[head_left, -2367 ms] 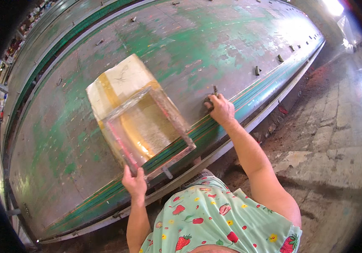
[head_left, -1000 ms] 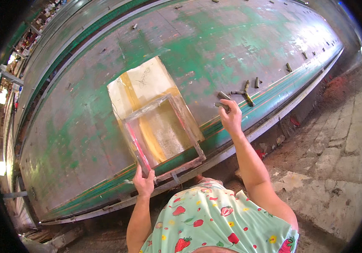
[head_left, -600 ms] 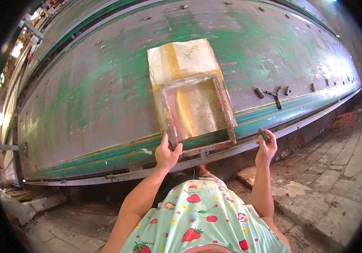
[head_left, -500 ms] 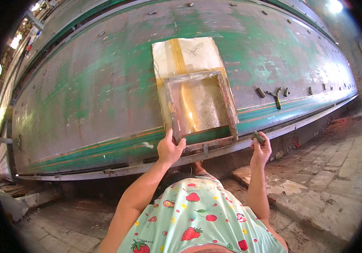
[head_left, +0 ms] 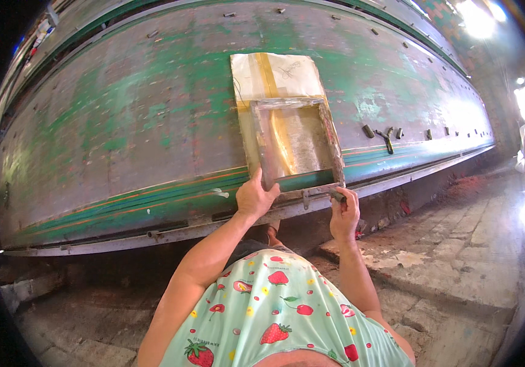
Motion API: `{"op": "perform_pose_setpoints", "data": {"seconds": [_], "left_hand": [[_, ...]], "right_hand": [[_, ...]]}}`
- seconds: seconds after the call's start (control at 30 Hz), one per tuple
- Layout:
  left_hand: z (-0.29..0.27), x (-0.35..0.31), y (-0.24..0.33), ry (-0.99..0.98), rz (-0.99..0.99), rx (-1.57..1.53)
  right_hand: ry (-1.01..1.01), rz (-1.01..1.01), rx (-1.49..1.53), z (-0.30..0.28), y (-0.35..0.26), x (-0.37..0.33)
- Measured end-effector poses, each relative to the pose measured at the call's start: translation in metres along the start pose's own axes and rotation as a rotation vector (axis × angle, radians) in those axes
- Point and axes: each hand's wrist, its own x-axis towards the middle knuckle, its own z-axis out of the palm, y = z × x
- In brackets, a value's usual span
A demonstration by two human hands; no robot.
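A worn rectangular frame (head_left: 332,140) lies at the near edge of a long table, over the lower part of a white board (head_left: 304,74) crossed with brown tape. Through the frame's middle shows a pale sheet with a tape strip. My left hand (head_left: 255,198) holds the near left corner of the frame, thumb on top. Between the fingertips of my right hand (head_left: 344,215) is a short dark cylinder (head_left: 337,195), right at the frame's near right corner; I cannot tell whether it touches the frame.
The table (head_left: 134,128) has a green and grey streaked top and a metal rail (head_left: 171,237) along its near edge. To the right lie a dark forked piece (head_left: 388,140) and several short dark cylinders (head_left: 368,131). A stone floor (head_left: 446,238) runs along the right side.
My right hand has brought the dark cylinder leftward, up to the frame's near right corner. My left hand stays on the frame's left corner. The view has shifted slightly.
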Motion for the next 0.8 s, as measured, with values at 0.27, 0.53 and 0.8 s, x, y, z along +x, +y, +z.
{"op": "perform_pose_setpoints", "data": {"seconds": [0.27, 0.53, 0.8], "left_hand": [[0.009, 0.004, -0.008, 0.021, 0.017, -0.065], [0.010, -0.006, -0.007, 0.086, -0.005, -0.356], [-0.012, -0.011, -0.003, 0.264, 0.605, -0.214]], "right_hand": [[0.018, 0.048, 0.032, 0.002, -0.007, -0.014], [-0.093, 0.055, -0.040, 0.008, -0.013, -0.027], [-0.108, -0.128, -0.036, 0.022, -0.010, -0.028]]}}
